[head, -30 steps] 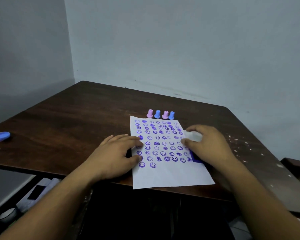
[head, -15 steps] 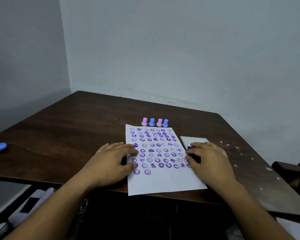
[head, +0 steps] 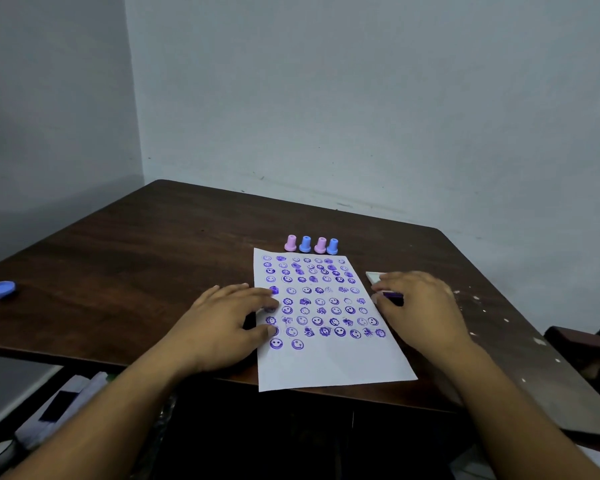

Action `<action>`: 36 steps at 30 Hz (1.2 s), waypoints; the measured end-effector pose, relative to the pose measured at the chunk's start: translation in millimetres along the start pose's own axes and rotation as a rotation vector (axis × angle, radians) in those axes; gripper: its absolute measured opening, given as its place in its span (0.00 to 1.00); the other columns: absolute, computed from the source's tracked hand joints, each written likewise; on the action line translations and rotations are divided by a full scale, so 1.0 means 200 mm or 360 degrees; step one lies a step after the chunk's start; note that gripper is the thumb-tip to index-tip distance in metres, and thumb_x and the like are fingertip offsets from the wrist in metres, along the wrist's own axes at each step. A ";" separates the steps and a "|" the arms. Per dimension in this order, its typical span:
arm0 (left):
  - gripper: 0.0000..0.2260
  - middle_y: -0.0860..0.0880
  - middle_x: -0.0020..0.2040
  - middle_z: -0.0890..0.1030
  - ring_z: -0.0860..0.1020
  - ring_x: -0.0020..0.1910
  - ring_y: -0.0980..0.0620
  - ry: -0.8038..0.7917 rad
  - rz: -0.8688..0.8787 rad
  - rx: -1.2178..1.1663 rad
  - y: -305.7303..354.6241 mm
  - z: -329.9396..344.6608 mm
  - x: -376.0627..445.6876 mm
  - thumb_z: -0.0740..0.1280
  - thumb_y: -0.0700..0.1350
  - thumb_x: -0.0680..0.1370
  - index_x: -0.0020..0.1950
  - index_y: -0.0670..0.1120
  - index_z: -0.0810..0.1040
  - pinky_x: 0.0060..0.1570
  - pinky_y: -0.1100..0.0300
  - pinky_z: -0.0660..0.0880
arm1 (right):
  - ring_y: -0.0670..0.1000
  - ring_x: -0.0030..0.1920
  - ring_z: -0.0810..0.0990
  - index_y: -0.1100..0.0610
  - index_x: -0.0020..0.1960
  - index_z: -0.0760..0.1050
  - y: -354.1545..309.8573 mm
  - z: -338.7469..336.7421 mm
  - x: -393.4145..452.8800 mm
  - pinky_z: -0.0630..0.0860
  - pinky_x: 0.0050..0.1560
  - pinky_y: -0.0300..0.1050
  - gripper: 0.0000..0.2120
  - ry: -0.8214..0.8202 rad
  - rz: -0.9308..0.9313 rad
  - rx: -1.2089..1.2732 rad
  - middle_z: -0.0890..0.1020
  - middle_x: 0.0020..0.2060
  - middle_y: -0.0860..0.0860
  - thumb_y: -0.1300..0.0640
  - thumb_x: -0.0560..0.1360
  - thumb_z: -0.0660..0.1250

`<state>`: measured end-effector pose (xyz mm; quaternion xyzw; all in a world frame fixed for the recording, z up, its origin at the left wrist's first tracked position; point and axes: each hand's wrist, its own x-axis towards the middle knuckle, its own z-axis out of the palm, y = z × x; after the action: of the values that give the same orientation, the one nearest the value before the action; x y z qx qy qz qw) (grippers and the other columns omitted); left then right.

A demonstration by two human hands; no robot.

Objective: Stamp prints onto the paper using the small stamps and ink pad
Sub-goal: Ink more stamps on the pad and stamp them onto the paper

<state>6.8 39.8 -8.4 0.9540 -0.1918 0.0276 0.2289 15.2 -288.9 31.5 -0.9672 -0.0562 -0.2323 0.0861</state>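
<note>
So the paper (head: 326, 323) is mostly filled already, rows of purple smiley prints down to a last row with only two prints at its left end, and a blank strip along the near edge. Looks to me like we're between stamps: all four small stamps (head: 310, 244) are parked upright in a row on the counter (head: 136, 265), just past the sheet's far edge at 12 o'clock, pink, blue, pink, blue, and neither hand has one.

The left hand (head: 222, 327) lies flat with relaxed fingers, fingertips pressing the sheet's left edge at about 9 o'clock, holding nothing. The right hand (head: 420, 306) sits over the ink pad (head: 392, 296) at 3 o'clock of the sheet, just beside its right edge. Fingers are bent down onto it, with a white corner and a dark purple bit peeking out. Can't honestly tell if it's gripping the pad or just touching it, it's blurry.

The sheet's long axis runs from 6 to 12 o'clock, tilted a little so the far end leans left.

Next move, I'd guess: grab a stamp, ink it, and carry on that unfinished row rightward.
</note>
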 end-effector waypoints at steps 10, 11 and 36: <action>0.27 0.70 0.74 0.64 0.55 0.77 0.63 0.0051 0.0006 -0.0013 0.01 0.00 -0.01 0.56 0.70 0.73 0.71 0.68 0.67 0.77 0.50 0.49 | 0.54 0.57 0.84 0.47 0.61 0.86 -0.27 0.11 0.50 0.77 0.65 0.55 0.11 -0.0166 -0.0090 0.0316 0.88 0.57 0.49 0.50 0.80 0.70; 0.27 0.70 0.74 0.64 0.55 0.77 0.63 0.0053 0.0006 -0.0016 0.01 0.00 -0.01 0.57 0.69 0.73 0.72 0.68 0.67 0.77 0.51 0.49 | 0.54 0.54 0.84 0.47 0.61 0.85 -0.30 0.12 0.54 0.78 0.64 0.54 0.12 -0.0184 -0.0081 0.0327 0.88 0.57 0.50 0.50 0.80 0.70; 0.25 0.69 0.75 0.64 0.55 0.77 0.63 0.0082 0.0022 -0.0004 0.01 0.01 -0.01 0.60 0.67 0.75 0.72 0.66 0.68 0.77 0.50 0.49 | 0.49 0.43 0.87 0.49 0.58 0.80 -0.34 0.27 0.80 0.81 0.53 0.48 0.10 -0.0183 -0.0199 0.0290 0.88 0.47 0.49 0.58 0.78 0.72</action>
<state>3.9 39.0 -9.0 0.9514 -0.1923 0.0535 0.2346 171.0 -200.4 66.4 -0.9617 -0.1421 -0.1752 0.1555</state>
